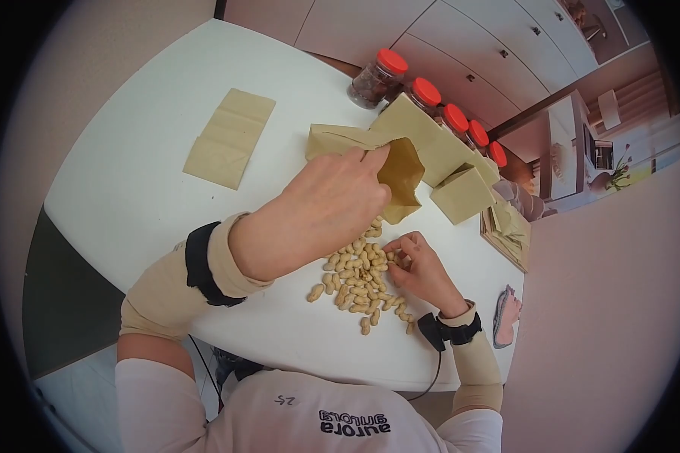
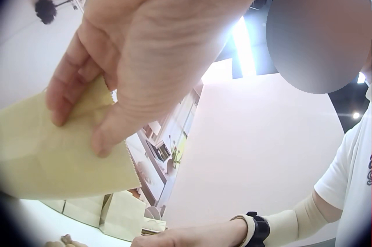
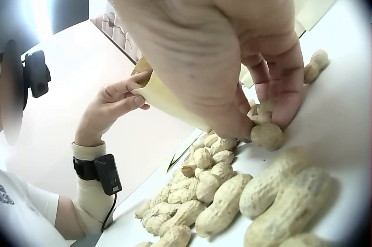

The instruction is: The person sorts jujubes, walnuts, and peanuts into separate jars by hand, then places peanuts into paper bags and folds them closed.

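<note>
My left hand grips a brown paper bag by its rim, thumb on one side and fingers on the other in the left wrist view. The bag's mouth gapes, tilted over the far end of a pile of unshelled peanuts on the white table. At the pile's right edge is my right hand, fingers bent down to the tabletop. In the right wrist view its thumb and fingers pinch peanuts, partly hidden by the hand. Loose peanuts lie close below.
A flat paper bag lies on the table at the far left. Jars with red lids line the back edge. Another paper bag and a stack of folded bags are at the right, near a pink and grey item.
</note>
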The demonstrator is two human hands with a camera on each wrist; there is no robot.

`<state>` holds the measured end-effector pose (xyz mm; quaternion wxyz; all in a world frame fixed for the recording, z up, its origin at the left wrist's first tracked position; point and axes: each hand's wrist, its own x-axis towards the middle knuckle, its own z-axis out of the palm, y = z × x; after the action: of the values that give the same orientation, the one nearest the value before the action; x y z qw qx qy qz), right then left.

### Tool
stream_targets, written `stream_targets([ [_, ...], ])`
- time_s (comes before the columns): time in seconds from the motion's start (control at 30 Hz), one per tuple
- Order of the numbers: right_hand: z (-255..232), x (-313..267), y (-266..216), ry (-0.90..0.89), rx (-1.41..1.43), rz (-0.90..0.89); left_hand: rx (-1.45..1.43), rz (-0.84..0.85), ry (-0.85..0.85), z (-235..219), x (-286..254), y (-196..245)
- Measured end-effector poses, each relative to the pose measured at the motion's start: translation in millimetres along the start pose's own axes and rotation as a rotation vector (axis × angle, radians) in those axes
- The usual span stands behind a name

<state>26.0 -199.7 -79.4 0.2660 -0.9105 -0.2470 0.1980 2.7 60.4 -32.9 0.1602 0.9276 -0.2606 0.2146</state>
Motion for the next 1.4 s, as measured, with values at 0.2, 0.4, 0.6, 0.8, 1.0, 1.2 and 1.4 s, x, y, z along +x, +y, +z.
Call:
stream_targets([
  [0.2,0,-2,-2,0.021,-0.039,0.01,0.009,-0.009,-0.024,-1,1,1],
  [0.4,-6,-3,-5,0.034,-0.066,0.023,0.018,-0.001,-0.018,0,0,3],
  [0.6,-47,-5,-45,0.321,0.002,-0.187,0.002,0.0,-0.052,-3,0,5],
  [0.8,-51,19,-92,0.454,0.027,-0.424,-0.032,-0.02,-0.079,-1,2,7],
  [1.0,-59,22,-80,0.619,0.129,-0.485,-0.037,-0.037,-0.051,-5,1,3],
  [1.2,-56,37,-20,0.205,-0.118,-0.109,-0.026,-0.058,0.02,-7,2,-3],
  [1.4,-25,59,-33,-0.065,-0.238,-0.27,-0.003,-0.031,-0.004,-5,2,-2],
])
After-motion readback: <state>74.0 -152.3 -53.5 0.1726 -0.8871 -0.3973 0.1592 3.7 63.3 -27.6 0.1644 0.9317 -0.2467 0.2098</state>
